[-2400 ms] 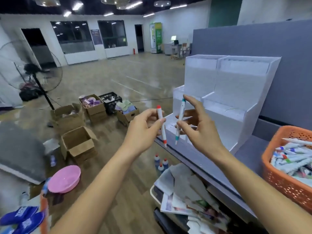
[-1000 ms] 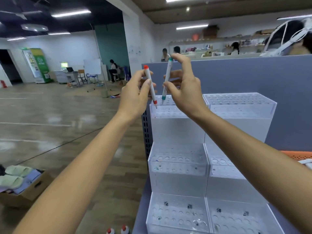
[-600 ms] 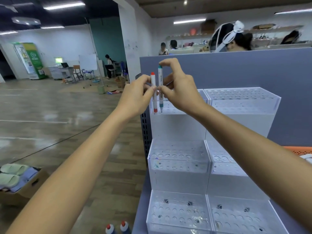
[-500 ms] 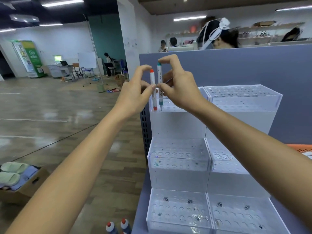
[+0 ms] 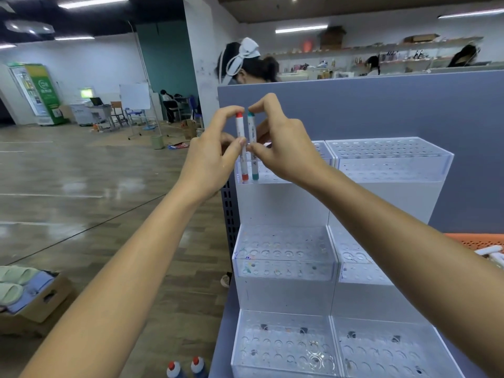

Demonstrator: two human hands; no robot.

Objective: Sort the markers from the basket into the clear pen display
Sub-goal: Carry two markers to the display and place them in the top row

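Observation:
My left hand (image 5: 210, 156) pinches a white marker with red caps (image 5: 241, 132), held upright. Right beside it, my right hand (image 5: 283, 148) pinches a white marker with teal caps (image 5: 252, 129), also upright. Both markers' lower ends sit inside the top left tier of the clear pen display (image 5: 381, 165), at its left front corner. The display is a stepped acrylic rack with rows of round holes on three levels. The orange basket (image 5: 480, 241) shows at the right edge, mostly hidden by my right arm, with a few white markers in it.
A grey partition (image 5: 409, 105) stands behind the display, with a person's head above it. Two small bottles (image 5: 185, 368) stand on the floor by the desk's left edge. A cardboard box with slippers (image 5: 24, 293) lies at lower left.
Both hands have lowered the two markers side by side into the top left tier's holes. Earlier the markers were held apart above the display.

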